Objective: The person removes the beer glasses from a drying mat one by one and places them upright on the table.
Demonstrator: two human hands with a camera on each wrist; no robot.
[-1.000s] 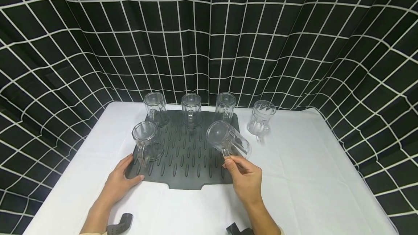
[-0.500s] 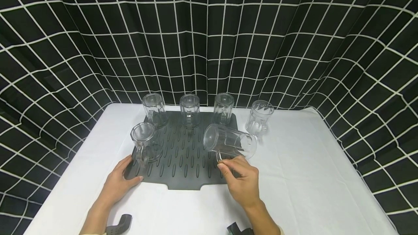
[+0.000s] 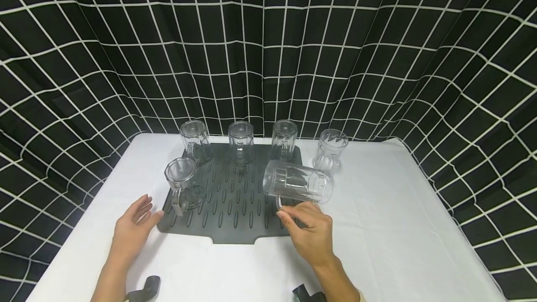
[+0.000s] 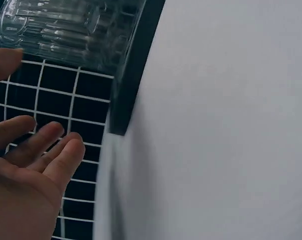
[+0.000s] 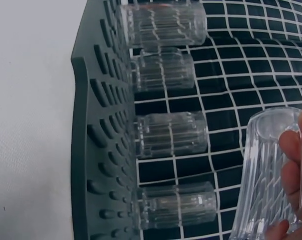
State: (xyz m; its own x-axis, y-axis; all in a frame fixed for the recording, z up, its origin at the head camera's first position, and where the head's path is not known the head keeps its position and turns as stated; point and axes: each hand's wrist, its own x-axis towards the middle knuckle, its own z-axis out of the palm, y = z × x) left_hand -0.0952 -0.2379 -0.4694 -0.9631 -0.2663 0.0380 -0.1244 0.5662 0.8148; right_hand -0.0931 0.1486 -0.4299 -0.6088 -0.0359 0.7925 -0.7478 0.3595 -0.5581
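Note:
My right hand (image 3: 310, 234) grips the handle of a clear glass mug (image 3: 298, 181), which lies nearly level in the air over the right front of the dark grey drying mat (image 3: 235, 220). Its base points left and its mouth right. In the right wrist view, curled fingers (image 5: 293, 165) hold that mug (image 5: 261, 170). My left hand (image 3: 130, 232) hovers by the mat's left front corner with loosely bent fingers and nothing in them. The closest mug to it is upside down (image 3: 184, 183) at the mat's left front.
Along the mat's back edge stand three upturned glass mugs: left (image 3: 197, 143), middle (image 3: 241, 143) and right (image 3: 284, 141). Another mug (image 3: 330, 149) stands mouth up on the white tablecloth (image 3: 398, 227), right of the mat. A black gridded curtain (image 3: 251, 59) surrounds the table's back and sides.
The mug in my right hand has turned from a tilt with its base raised to nearly level. My left hand has come off the mat's corner and shifted left.

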